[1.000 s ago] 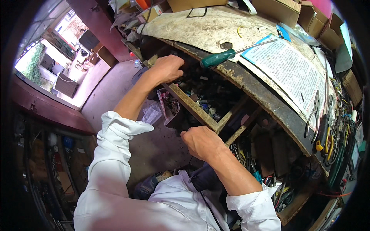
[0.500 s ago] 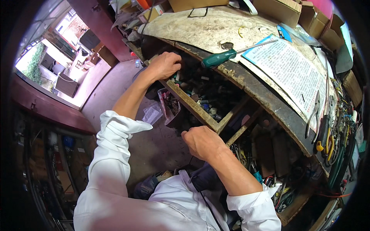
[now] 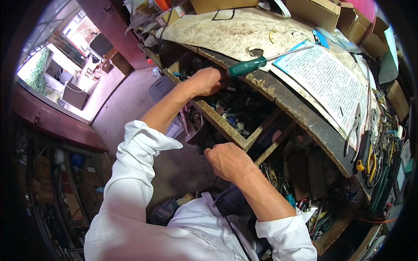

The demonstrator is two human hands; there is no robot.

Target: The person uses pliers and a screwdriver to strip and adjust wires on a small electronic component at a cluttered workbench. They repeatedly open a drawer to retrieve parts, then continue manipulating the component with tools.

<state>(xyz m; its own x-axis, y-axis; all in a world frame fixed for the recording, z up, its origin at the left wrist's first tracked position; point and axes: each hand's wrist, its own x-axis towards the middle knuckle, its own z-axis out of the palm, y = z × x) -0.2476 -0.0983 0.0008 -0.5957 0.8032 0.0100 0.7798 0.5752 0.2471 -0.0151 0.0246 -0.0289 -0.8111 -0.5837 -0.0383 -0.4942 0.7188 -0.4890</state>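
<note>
An open wooden drawer (image 3: 217, 122) sticks out from under the bench, with several small dark, blue and pale parts (image 3: 237, 124) lying loose in it. My left hand (image 3: 207, 81) reaches over the drawer's front into its far left part, close under the bench edge; its fingers point into shadow and are hidden. Nearer to me, my right hand (image 3: 230, 161) is closed in a fist just outside the drawer's near corner. Whatever it may hold does not show.
On the worn bench top (image 3: 209, 26) lie a green-handled screwdriver (image 3: 248, 66), a printed sheet (image 3: 324, 82) and pliers (image 3: 355, 135). Cardboard boxes (image 3: 313, 13) line the back. Below right is another compartment of tools and wires (image 3: 320, 217). A pink-lined bin (image 3: 193, 128) stands beyond the drawer front.
My left hand has moved right and slightly nearer, from the drawer's left end deeper toward the bench edge. My right hand has stayed in place.
</note>
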